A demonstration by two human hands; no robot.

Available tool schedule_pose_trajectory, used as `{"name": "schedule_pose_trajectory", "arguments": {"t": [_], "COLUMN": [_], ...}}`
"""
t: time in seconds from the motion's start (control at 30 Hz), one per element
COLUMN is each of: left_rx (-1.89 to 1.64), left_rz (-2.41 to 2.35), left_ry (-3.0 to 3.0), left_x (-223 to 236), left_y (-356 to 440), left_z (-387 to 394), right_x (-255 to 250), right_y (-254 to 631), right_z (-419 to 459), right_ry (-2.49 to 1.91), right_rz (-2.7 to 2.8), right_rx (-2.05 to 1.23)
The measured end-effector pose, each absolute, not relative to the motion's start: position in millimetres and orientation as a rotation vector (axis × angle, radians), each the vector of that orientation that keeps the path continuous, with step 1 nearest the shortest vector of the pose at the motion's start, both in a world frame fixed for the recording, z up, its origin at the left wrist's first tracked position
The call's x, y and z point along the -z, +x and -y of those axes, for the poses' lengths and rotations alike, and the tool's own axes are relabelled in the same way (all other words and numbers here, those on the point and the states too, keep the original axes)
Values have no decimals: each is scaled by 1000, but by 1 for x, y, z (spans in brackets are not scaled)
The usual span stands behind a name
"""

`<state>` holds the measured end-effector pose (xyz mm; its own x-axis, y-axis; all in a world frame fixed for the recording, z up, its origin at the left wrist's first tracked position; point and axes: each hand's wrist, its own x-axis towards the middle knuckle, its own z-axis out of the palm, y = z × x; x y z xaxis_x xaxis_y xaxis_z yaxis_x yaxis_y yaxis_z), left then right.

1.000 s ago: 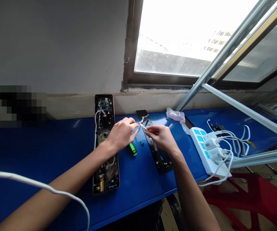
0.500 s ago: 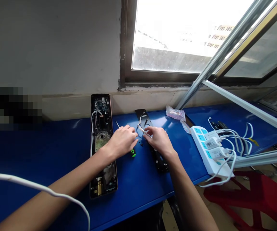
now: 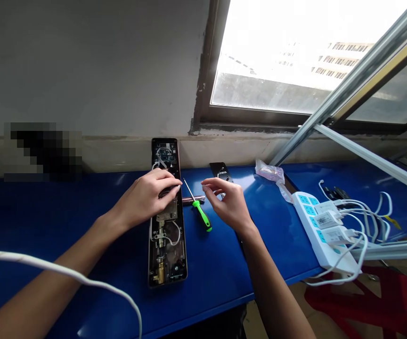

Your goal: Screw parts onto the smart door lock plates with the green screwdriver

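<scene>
My left hand [image 3: 150,195] hovers over the open door-lock-like housing [image 3: 177,273], thumb and fingertips together at its right edge. Whatever may be between those fingertips is too small to make out. Inside the long black housing show a circuit board, white wires and a brass-coloured cylinder. My right hand [image 3: 228,202] is above a narrow black panel [image 3: 218,167], covering most of it. Its thumb and forefinger nearly meet; I cannot make out anything between them. Between the hands lies a screwdriver [image 3: 202,216] with a green handle, across a dark reddish bar-shaped piece [image 3: 188,200].
A white power strip [image 3: 313,230] with plugged-in chargers and cables stands at the right. Near the window lies a plastic bag [image 3: 270,172]. A metal frame bar [image 3: 309,125] slants across the blue table [image 3: 118,292]. One white cable [image 3: 65,272] crosses the lower left; a red stool [image 3: 376,296] is below.
My left hand has moved left, from the screwdriver to over the housing, uncovering the screwdriver. My right hand has come away from the white wire on the panel. The view has shifted left.
</scene>
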<state>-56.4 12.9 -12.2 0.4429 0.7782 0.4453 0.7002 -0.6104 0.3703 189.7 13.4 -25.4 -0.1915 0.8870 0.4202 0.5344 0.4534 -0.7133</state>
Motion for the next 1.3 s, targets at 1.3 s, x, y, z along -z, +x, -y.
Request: {"name": "schedule_pose_trajectory", "arguments": {"t": [1.3], "left_rx": [-272], "left_rz": [-1700], "left_ry": [2243], "left_x": [-1], "left_y": [-86], "left_z": [-8], "right_x": [49], "right_y": [137], "right_z": [-18], "right_ry": [-686], "right_rz": [2017], "right_rx": [-555]}}
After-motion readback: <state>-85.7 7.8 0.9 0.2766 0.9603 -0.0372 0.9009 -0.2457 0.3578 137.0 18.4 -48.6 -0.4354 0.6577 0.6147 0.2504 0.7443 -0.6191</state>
